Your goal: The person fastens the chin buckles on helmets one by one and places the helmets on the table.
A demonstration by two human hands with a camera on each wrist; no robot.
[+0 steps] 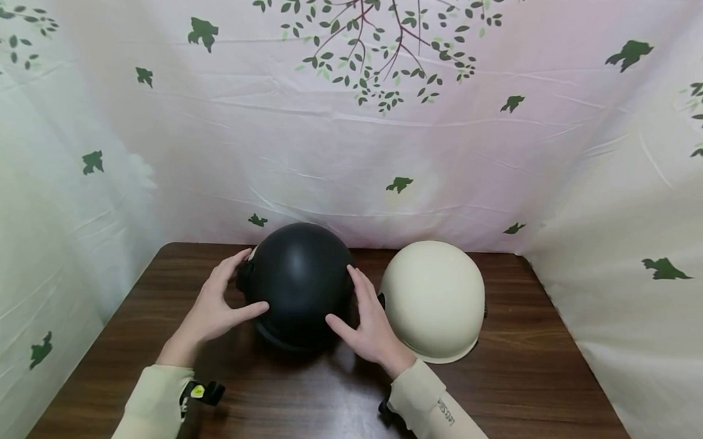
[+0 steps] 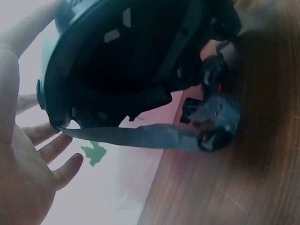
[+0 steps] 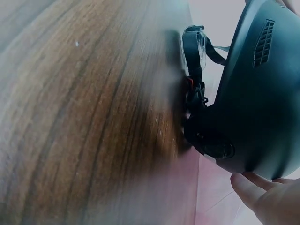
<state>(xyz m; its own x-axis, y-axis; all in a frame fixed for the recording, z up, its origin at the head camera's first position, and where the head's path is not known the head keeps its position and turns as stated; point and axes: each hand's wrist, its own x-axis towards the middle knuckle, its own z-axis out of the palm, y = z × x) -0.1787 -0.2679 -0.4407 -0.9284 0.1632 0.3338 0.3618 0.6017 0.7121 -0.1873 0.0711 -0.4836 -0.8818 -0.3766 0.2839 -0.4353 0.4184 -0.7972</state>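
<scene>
A black helmet [image 1: 301,286] is held between both hands, dome up, over the back of the table. My left hand [image 1: 221,305] grips its left side, thumb on the near face and fingers toward the far side. On the opposite side, my right hand [image 1: 376,325] holds the shell with thumb and fingers spread. In the left wrist view the helmet's dark inside [image 2: 126,56] shows, with a grey chin strap [image 2: 136,136] hanging from the rim. The right wrist view shows a vent [image 3: 264,43] in the shell, and straps dangling close to the tabletop.
A cream helmet [image 1: 433,301] sits dome up just right of the black one, close to my right hand. Under both is a dark wooden table [image 1: 296,407]. A white cloth [image 1: 331,146] printed with leaves hangs behind the table and along both sides.
</scene>
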